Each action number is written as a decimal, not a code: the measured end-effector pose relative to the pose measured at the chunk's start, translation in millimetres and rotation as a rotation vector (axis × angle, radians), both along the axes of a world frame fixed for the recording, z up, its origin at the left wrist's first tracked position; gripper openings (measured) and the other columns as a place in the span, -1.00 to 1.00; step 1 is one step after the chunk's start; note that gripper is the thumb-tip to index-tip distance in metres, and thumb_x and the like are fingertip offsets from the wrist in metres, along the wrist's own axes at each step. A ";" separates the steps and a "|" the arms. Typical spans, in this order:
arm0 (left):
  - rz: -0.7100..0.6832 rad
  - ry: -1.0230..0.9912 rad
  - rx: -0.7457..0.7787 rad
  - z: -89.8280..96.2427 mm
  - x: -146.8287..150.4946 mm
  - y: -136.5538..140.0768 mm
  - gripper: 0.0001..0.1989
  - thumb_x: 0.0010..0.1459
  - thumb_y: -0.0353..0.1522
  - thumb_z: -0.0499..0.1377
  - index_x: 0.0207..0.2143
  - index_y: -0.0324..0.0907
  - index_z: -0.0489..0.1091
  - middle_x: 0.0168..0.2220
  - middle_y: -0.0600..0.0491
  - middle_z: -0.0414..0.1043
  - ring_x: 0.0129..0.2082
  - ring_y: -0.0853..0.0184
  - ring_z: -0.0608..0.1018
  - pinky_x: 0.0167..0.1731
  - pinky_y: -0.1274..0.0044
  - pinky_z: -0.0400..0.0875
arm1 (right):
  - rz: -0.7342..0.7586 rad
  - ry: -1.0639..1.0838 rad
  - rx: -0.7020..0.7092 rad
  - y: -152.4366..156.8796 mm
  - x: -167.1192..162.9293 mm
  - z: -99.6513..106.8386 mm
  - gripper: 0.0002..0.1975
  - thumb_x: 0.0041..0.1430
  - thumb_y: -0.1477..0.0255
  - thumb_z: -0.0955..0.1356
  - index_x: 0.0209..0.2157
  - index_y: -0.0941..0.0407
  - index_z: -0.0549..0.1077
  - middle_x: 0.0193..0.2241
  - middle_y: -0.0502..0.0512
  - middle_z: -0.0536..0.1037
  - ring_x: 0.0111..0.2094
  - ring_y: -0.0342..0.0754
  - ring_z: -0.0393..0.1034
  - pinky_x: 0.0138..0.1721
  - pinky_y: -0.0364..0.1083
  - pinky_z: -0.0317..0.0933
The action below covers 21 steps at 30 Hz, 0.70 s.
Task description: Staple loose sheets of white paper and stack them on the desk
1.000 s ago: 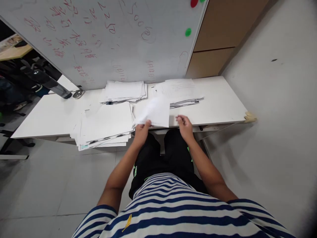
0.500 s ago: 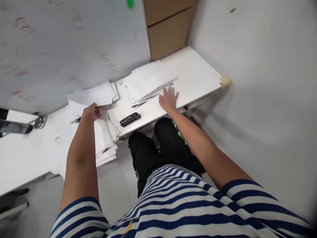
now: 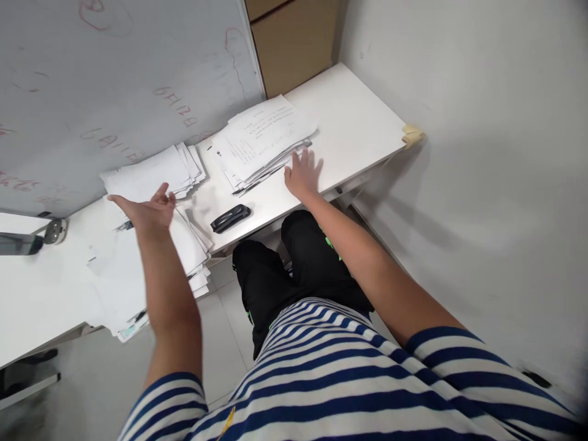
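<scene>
My left hand [image 3: 149,211] is open, thumb spread wide, over the near edge of a back stack of papers [image 3: 154,173]; whether it touches them I cannot tell. Below it lies a spread of loose papers [image 3: 124,269] that reaches the table's front edge. My right hand [image 3: 303,174] rests open, fingers spread, at the near corner of a second stack of printed papers [image 3: 264,135]. Between the hands a black stapler [image 3: 230,218] lies on the table. A thin dark object, perhaps a pen [image 3: 123,226], pokes out beside my left wrist.
The white table [image 3: 349,122] runs along a whiteboard [image 3: 138,73] with red writing. Brown panels [image 3: 294,49] stand behind it, and a wall [image 3: 482,153] closes the right side. Yellowish padding [image 3: 412,136] covers the right table corner. A roll of tape [image 3: 56,231] sits far left.
My left hand has let go of the top paper sheet, which now lies flat on the back stack, and its fingers have spread. The right hand stays by its stack. The view has shifted slightly.
</scene>
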State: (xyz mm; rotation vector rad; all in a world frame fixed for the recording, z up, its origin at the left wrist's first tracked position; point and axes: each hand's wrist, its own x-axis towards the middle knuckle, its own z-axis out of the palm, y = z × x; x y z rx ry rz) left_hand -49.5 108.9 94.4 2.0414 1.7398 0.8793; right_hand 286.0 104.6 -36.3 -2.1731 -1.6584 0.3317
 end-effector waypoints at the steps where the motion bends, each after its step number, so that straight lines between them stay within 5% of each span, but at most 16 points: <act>1: 0.003 0.021 0.019 -4.0 16.6 -13.9 -0.34 0.28 0.13 -0.11 0.07 -0.21 0.30 0.09 -0.21 0.42 0.19 0.08 0.36 0.14 0.21 0.27 | -0.006 -0.015 -0.016 -0.4 -0.5 0.8 -0.27 0.39 0.09 -0.06 0.41 0.25 -0.10 0.43 0.39 -0.18 0.43 0.38 -0.41 0.27 0.50 -0.53; 6: 0.012 0.144 0.066 -51.2 89.9 -74.0 -0.40 0.28 0.05 -0.02 0.16 -0.17 0.30 0.24 -0.21 0.27 0.30 0.04 0.23 0.22 0.19 0.15 | 0.001 -0.039 -0.010 -0.7 0.3 -3.1 -0.27 0.39 0.08 -0.07 0.40 0.24 -0.08 0.42 0.43 -0.17 0.43 0.39 -0.39 0.24 0.54 -0.46; 11: 0.122 0.292 0.117 -100.0 113.5 -86.3 -0.51 0.31 -0.09 0.01 0.15 -0.16 0.36 0.15 -0.19 0.39 0.21 0.00 0.31 0.28 0.12 -0.06 | -0.014 -0.045 0.068 -5.5 -1.0 -7.3 -0.34 0.40 0.15 -0.03 0.36 0.23 0.04 0.39 0.47 -0.05 0.41 0.36 -0.26 0.23 0.55 -0.37; 15: 0.167 0.322 0.192 -111.8 109.8 -83.1 -0.54 0.32 -0.15 -0.01 0.13 -0.17 0.40 0.05 -0.17 0.45 0.11 0.02 0.38 0.25 0.17 -0.03 | -0.030 -0.107 0.189 -13.3 -9.7 3.3 -0.37 0.37 0.23 0.11 0.35 0.29 0.04 0.40 0.54 -0.13 0.42 0.36 -0.31 0.25 0.46 -0.22; 21: 0.152 0.355 0.256 -110.4 106.4 -84.3 -0.60 0.31 -0.21 0.02 0.10 -0.14 0.42 -0.01 -0.14 0.49 0.03 0.05 0.41 0.20 0.20 0.05 | 0.218 -0.167 0.387 12.7 -30.7 19.8 -0.36 0.38 0.12 0.09 0.37 0.13 0.04 0.44 0.31 -0.18 0.45 0.21 -0.42 0.32 0.33 -0.22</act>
